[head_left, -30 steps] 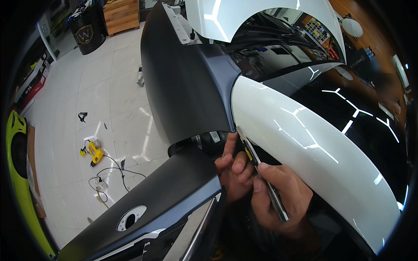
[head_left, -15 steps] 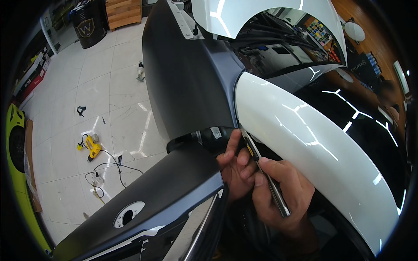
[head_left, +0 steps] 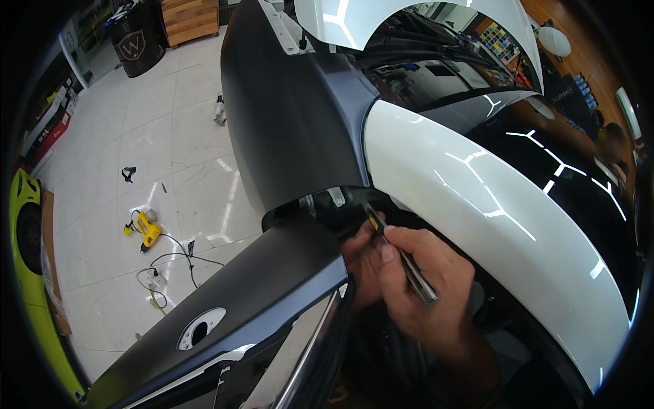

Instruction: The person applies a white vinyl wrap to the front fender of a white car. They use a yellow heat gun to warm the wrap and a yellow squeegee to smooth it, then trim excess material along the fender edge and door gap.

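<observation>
My right hand is closed round a slim metal snap-off knife with a yellow mark near its front. The blade end points up and away, just below the rear corner of a matte dark grey car fender, apart from it. Close behind the knife is my left hand, fingers curled, partly covered by the right hand; whatever they hold is hidden. Both hands are in the gap between the opened dark grey door and the glossy white curved pillar.
On the pale tiled floor lies a yellow heat gun with its black cord. A green car stands at the far left. At the back are a black drum and a wooden crate. The raised hood is white.
The knife has come back from the fender's corner toward me, slightly left. My left index finger, stretched up at that corner before, has drawn down and curled behind the knife.
</observation>
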### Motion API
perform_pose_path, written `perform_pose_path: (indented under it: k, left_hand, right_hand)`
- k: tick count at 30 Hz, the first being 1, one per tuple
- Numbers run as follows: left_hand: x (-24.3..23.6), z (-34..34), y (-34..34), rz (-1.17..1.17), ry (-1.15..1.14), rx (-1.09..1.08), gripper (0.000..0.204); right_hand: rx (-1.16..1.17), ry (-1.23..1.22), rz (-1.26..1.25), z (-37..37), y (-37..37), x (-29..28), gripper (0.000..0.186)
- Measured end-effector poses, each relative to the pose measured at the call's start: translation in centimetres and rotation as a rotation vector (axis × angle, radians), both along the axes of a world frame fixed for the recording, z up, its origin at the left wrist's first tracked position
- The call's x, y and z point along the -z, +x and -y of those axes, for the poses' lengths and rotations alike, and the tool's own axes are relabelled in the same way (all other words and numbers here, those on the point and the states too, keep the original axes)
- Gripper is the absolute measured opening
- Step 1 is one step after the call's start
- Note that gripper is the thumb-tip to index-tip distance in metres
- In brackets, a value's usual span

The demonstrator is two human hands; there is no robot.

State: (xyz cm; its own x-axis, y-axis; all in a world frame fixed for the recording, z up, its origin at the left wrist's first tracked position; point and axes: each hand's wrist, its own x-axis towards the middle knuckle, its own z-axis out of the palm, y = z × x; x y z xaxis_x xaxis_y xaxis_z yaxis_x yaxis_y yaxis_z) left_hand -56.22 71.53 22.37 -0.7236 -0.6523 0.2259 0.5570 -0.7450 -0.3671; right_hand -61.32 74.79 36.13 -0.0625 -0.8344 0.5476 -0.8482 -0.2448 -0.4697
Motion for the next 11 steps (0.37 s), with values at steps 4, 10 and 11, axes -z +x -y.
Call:
perform_pose_path:
  k: [4,10,11]
  left_hand:
    - [7.2,-2.8,-0.2,0.341,-0.400,-0.089,0.038]
    - [10.6,-6.6,0.2,0.386,-0.276,0.154,0.039]
    - [10.8,-6.9,0.1,0.384,-0.273,0.155,0.039]
  right_hand:
    - [0.020,-0.020,0.036,-1.3,0.2,-0.9,0.020]
    - [-0.002,-0.070,0.003,-1.8,0.0,-0.4,0.021]
    - [0.017,-0.044,0.002,-2.1,0.1,-0.3,0.020]
